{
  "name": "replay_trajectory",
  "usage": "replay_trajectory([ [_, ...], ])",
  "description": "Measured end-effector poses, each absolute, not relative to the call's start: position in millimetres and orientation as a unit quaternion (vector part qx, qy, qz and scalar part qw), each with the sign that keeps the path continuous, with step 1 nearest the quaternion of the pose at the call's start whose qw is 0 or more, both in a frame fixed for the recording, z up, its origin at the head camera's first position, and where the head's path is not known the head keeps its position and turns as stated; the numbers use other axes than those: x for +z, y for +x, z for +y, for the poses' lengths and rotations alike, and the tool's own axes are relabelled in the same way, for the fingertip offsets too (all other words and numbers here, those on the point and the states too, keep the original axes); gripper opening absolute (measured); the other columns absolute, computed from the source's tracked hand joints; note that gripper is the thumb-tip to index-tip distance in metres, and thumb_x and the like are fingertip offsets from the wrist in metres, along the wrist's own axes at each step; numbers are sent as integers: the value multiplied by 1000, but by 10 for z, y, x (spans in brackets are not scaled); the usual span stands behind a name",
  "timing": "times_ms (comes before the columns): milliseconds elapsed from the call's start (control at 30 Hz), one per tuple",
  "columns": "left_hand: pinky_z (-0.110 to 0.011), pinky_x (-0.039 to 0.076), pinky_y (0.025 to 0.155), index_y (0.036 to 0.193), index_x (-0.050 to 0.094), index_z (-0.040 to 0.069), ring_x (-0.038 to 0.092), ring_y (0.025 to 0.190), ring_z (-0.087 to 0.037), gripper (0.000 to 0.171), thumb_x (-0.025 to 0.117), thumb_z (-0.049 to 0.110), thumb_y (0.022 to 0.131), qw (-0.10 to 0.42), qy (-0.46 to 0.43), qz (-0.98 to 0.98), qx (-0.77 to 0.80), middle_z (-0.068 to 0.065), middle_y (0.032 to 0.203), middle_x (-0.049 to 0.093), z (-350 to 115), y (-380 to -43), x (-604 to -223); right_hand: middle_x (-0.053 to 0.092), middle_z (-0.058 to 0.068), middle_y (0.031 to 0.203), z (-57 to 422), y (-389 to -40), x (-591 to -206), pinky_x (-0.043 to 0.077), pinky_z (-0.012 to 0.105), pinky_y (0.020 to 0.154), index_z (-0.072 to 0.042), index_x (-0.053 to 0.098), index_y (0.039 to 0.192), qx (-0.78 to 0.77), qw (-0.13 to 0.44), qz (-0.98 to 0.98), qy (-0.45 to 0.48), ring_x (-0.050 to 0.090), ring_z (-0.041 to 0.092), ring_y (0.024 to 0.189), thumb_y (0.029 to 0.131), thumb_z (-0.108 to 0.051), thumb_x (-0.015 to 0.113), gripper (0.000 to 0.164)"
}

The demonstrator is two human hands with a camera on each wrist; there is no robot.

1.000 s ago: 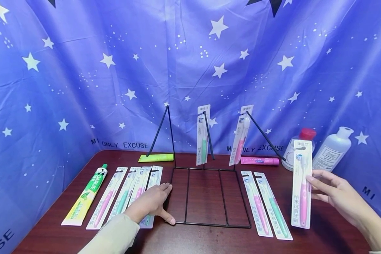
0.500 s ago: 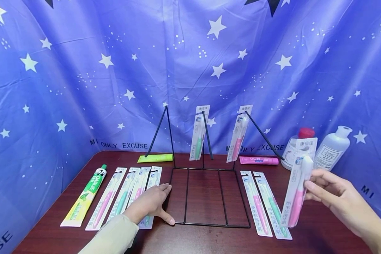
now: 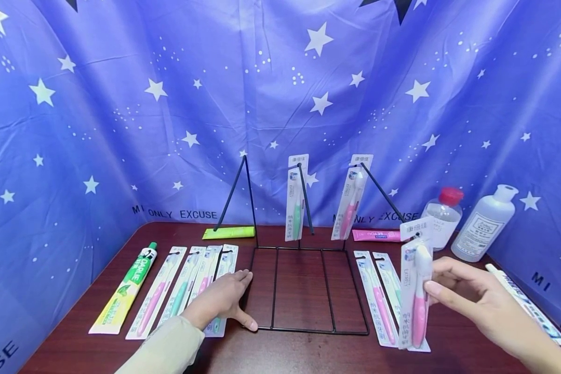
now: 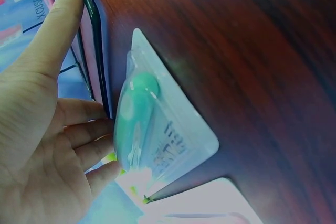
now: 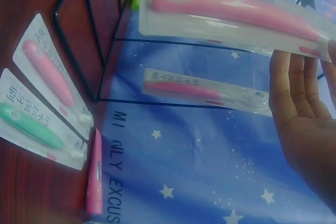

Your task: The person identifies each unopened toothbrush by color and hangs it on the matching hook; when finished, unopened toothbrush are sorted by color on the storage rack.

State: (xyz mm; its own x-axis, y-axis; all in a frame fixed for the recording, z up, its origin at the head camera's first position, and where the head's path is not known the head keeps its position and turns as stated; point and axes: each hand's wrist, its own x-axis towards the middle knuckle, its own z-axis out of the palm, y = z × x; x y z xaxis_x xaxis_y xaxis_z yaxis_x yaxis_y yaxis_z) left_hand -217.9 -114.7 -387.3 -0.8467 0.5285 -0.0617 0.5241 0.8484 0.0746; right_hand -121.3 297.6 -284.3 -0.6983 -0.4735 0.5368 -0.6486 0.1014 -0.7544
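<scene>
Pink toothbrush pack (image 3: 414,291) held near wire rack (image 3: 304,331)

At four o'clock, the right hand (image 3: 472,301) pinches the pack's edge; upright, with its slot (image 3: 417,236) uncovered, should serve best. At seven, the left hand (image 3: 226,296), fingers extended, gripping nothing, touches the rack. The clear blister (image 3: 423,259) holds one brush (image 3: 419,319); bottles (image 3: 483,228) at three, contents unclear.

The table (image 3: 304,358) bore a wire rack (image 3: 310,249); left of it, four packaged toothbrushes (image 3: 156,293), a Darlie tube (image 3: 124,291), a lime tube (image 3: 229,232); right, two toothbrush packs (image 3: 376,298), a pink tube (image 3: 378,236), two bottles (image 3: 483,223), a white tube (image 3: 527,305).
</scene>
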Motion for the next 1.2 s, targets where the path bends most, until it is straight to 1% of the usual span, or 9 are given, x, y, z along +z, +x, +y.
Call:
replay_trajectory([
  [167, -41, 32, 101, 133, 39, -7, 37, 125, -33, 119, 67, 72, 49, 42, 273, 961, 28, -22, 136, 39, -1151, -2190, -3883, 61, 15, 87, 2926, -1261, -2861, 52, 31, 64, 9, 54, 106, 551, 87, -746, 364, 63, 23, 76, 83, 24, 39, 32],
  [300, -41, 32, 101, 133, 39, -7, 37, 125, -33, 120, 68, 72, 48, 43, 272, 961, 28, -22, 136, 39, -1153, -2194, -3886, 61, 12, 85, 2887, -1299, -2863, 52, 32, 64, 4, 55, 106, 534, 89, -779, 317, 63, 23, 74, 87, 16, 43, 26],
  [400, -41, 33, 101, 133, 39, -7, 38, 124, -33, 119, 68, 72, 48, 42, 270, 961, 27, -21, 136, 40, -1155, -2190, -3881, 61, 11, 86, 2848, -1346, -2854, 53, 33, 65, 3, 54, 108, 524, 89, -801, 275, 63, 23, 74, 89, 9, 46, 22],
  [533, -41, 33, 101, 133, 39, -7, 38, 124, -33, 119, 68, 72, 48, 42, 268, 962, 27, -21, 136, 39, -1156, -2186, -3873, 60, 9, 90, 2790, -1456, -2838, 53, 34, 67, 3, 52, 110, 528, 83, -813, 230, 63, 22, 77, 92, 1, 47, 19],
  [667, -41, 32, 101, 133, 39, -7, 38, 124, -33, 120, 67, 72, 48, 45, 267, 962, 30, -21, 137, 39, -1154, -2184, -3868, 61, 6, 95, 2731, -1610, -2812, 53, 33, 69, 3, 52, 111, 540, 81, -813, 202, 61, 16, 83, 93, -6, 49, 20],
  [867, -41, 32, 101, 133, 39, -7, 37, 124, -33, 120, 67, 72, 47, 39, 273, 961, 31, -22, 136, 39, -1158, -2181, -3875, 60, 3, 97, 2641, -1847, -2774, 53, 31, 71, 1, 51, 110, 571, 79, -798, 177, 58, 10, 86, 93, -13, 52, 22],
  [967, -41, 32, 101, 133, 39, -8, 38, 124, -34, 120, 67, 73, 47, 36, 274, 961, 30, -22, 136, 39, -1158, -2173, -3875, 59, 3, 97, 2609, -1951, -2764, 53, 31, 72, 0, 52, 110, 581, 82, -792, 171, 57, 10, 87, 92, -15, 53, 23],
  [1100, -41, 33, 101, 132, 39, -8, 38, 124, -33, 120, 67, 72, 47, 35, 272, 961, 29, -22, 136, 40, -1156, -2164, -3872, 59, 3, 94, 2590, -2081, -2757, 53, 30, 71, -1, 54, 107, 603, 81, -774, 176, 57, 10, 87, 91, -15, 55, 20],
  [1200, -41, 32, 101, 132, 40, -8, 38, 124, -33, 119, 67, 72, 47, 36, 272, 961, 29, -22, 136, 40, -1157, -2163, -3870, 58, 5, 92, 2577, -2179, -2747, 53, 30, 72, -1, 53, 106, 613, 81, -765, 182, 56, 11, 87, 91, -15, 55, 20],
])
